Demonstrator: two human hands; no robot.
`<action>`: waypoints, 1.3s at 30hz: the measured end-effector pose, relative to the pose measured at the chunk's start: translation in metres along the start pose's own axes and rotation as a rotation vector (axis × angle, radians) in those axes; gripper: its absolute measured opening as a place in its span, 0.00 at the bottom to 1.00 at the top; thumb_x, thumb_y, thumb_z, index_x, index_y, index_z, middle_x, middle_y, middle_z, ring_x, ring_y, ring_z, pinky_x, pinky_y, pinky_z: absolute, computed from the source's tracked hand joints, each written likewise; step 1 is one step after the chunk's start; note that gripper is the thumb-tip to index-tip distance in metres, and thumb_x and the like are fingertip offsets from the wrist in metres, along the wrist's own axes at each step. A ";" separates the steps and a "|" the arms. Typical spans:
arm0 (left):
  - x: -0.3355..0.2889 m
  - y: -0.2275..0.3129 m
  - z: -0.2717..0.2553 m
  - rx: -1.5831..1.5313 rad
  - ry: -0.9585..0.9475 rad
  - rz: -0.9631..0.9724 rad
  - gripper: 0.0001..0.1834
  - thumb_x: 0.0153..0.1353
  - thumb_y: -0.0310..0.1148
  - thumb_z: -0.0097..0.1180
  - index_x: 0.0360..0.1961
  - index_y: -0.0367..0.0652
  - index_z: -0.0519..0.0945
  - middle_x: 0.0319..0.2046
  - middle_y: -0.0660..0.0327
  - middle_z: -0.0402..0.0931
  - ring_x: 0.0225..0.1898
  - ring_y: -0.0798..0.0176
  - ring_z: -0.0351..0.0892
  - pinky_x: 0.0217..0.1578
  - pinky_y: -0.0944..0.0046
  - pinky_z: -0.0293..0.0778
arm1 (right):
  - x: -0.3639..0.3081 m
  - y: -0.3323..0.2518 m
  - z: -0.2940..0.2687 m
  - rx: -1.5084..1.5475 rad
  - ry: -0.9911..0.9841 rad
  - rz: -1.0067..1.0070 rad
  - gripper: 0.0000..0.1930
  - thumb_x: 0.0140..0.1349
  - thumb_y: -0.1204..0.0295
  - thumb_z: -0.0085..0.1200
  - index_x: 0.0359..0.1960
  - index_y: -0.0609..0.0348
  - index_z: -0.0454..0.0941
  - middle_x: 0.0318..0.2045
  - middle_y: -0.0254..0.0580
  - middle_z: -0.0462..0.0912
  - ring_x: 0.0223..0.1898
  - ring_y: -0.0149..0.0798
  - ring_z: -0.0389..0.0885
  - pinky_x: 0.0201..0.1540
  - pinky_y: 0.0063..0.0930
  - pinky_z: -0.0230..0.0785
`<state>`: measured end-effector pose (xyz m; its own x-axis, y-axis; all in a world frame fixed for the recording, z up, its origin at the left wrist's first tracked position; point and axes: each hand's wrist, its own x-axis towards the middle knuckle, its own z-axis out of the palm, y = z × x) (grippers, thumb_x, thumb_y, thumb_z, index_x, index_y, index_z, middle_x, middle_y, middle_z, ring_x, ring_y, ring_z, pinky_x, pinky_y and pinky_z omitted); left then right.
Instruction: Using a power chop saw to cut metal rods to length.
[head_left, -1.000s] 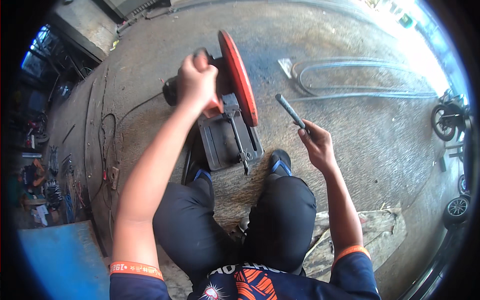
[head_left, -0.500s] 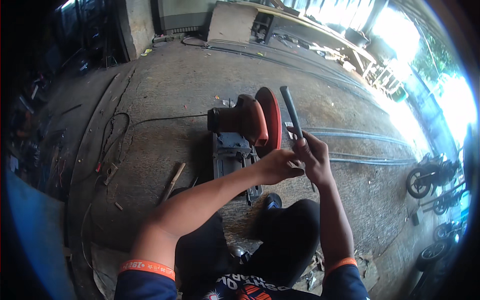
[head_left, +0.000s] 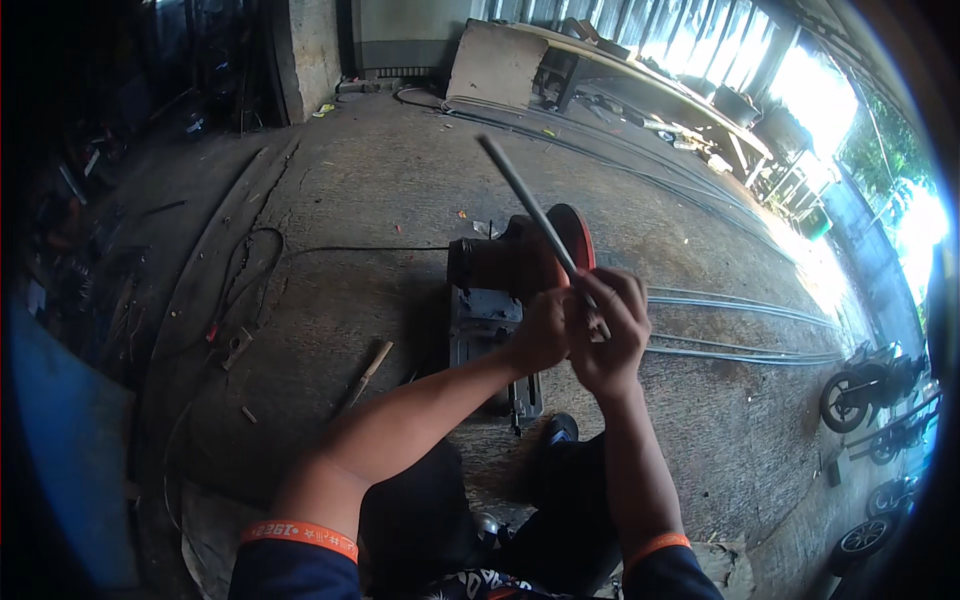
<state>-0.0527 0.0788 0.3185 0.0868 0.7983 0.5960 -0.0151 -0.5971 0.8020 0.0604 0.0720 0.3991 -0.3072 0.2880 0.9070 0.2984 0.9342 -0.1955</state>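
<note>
Two bare hands meet near the middle of our view: our right hand (head_left: 614, 352) has its fingers curled around a straight, round, grey metal rod (head_left: 516, 189), close to its lower end. Our left hand (head_left: 540, 330) is bunched beside it, touching or nearly so; we cannot tell whether those fingers grip the rod too. The rod slants up and leftward, crossing in front of the dark-bodied cut-off saw (head_left: 508, 258) with its round red guard (head_left: 577, 230).

We judge the long free end the likeliest trouble: held so near the bottom, it could tip under a slack grip and knock the guard. How much air lies between them, we cannot tell. A dropped rod might strike our dark shoe (head_left: 562, 430), which is beside the saw's base. A burr on the lower end, if there is one, could scratch our fingers. The thin black power cord (head_left: 370, 248) runs leftward over the floor, so a careless foot there could snag it and tug the saw.
</note>
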 end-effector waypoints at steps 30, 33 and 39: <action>0.012 0.049 -0.066 -0.680 0.612 -0.197 0.14 0.70 0.40 0.45 0.50 0.43 0.70 0.49 0.58 0.76 0.52 0.55 0.77 0.53 0.56 0.74 | -0.042 0.091 0.013 1.217 0.623 1.281 0.12 0.70 0.61 0.47 0.34 0.55 0.71 0.25 0.33 0.74 0.27 0.28 0.73 0.30 0.19 0.68; 0.013 0.055 -0.049 -0.608 0.579 -0.211 0.18 0.69 0.40 0.46 0.53 0.39 0.69 0.49 0.55 0.76 0.52 0.57 0.77 0.54 0.56 0.73 | -0.058 0.108 0.009 1.434 0.595 1.309 0.08 0.68 0.66 0.50 0.33 0.56 0.71 0.27 0.32 0.75 0.31 0.28 0.75 0.35 0.18 0.73; 0.009 0.069 -0.046 -0.481 0.507 -0.166 0.17 0.71 0.36 0.43 0.53 0.35 0.68 0.50 0.52 0.74 0.53 0.60 0.75 0.56 0.59 0.74 | -0.056 0.111 0.015 1.465 0.600 1.466 0.07 0.68 0.70 0.50 0.34 0.60 0.71 0.26 0.35 0.76 0.30 0.29 0.78 0.36 0.17 0.76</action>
<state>-0.0983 0.0486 0.3815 -0.3455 0.8836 0.3159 -0.4895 -0.4569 0.7427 0.0970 0.1626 0.3210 -0.2316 0.9518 -0.2012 -0.8219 -0.3021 -0.4830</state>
